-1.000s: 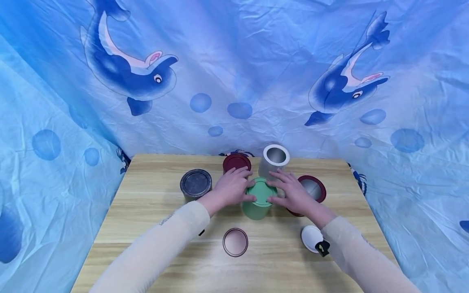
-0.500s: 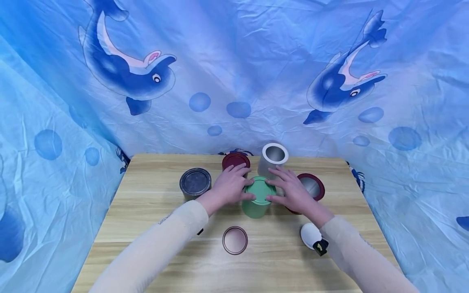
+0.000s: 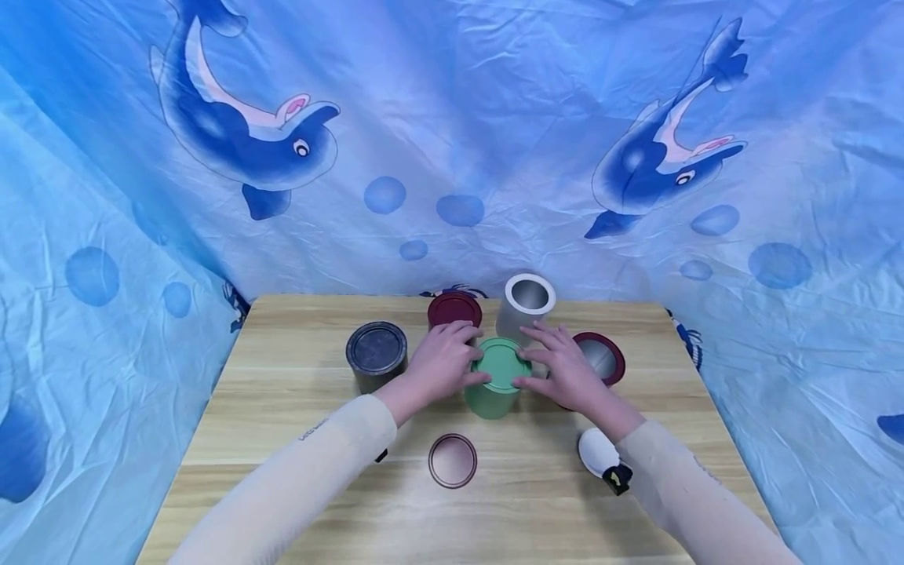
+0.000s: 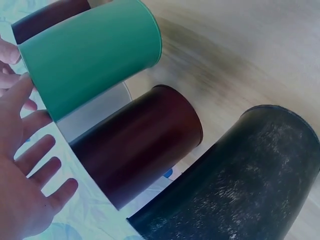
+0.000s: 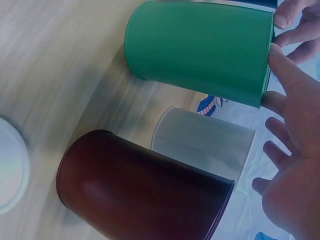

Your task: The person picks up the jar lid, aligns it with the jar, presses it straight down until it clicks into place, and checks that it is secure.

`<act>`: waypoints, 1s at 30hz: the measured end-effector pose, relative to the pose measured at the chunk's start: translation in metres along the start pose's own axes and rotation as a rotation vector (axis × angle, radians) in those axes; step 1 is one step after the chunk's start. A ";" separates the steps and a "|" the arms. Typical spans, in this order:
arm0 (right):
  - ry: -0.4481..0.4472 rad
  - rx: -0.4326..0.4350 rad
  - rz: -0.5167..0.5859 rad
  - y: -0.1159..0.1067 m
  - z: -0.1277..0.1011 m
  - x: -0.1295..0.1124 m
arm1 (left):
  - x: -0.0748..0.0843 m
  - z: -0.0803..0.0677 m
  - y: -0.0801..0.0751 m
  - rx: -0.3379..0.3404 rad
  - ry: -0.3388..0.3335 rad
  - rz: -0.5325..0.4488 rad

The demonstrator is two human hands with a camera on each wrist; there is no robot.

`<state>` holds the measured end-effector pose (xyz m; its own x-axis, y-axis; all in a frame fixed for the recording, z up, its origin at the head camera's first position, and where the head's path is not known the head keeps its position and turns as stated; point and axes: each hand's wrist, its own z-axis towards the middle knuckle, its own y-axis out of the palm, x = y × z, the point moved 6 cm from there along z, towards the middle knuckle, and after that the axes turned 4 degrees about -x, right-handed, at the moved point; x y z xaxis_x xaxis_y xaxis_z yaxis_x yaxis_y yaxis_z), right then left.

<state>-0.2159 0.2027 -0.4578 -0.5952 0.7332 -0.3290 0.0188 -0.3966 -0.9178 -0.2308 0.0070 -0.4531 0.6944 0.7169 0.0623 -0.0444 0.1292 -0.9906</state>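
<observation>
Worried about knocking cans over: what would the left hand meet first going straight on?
Likely the green can, whose lid the left hand touches; beyond it, perhaps the white can, though depth is unclear.

We note curtained-off booth — creased blue sheeting (image 3: 431, 94) with dolphin print (image 3: 247, 141), hung behind and at both sides of wood-grain table (image 3: 438, 526). Home, studio or lab — we cannot tell.

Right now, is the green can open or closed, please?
Closed: in the head view, a green lid covers the green can; how tightly, I cannot tell.
</observation>
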 end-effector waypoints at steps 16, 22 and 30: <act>0.039 -0.066 0.000 -0.002 0.007 0.001 | 0.003 0.010 -0.003 -0.099 -0.001 -0.019; 0.052 -0.064 0.016 -0.004 0.008 0.004 | 0.002 0.013 -0.009 -0.110 0.002 -0.010; 0.032 -0.033 0.029 -0.003 0.007 0.007 | -0.002 0.011 -0.005 -0.056 -0.042 -0.061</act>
<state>-0.2256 0.2048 -0.4558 -0.5680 0.7391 -0.3621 0.0629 -0.3997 -0.9145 -0.2398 0.0124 -0.4468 0.6636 0.7372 0.1271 0.0387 0.1359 -0.9900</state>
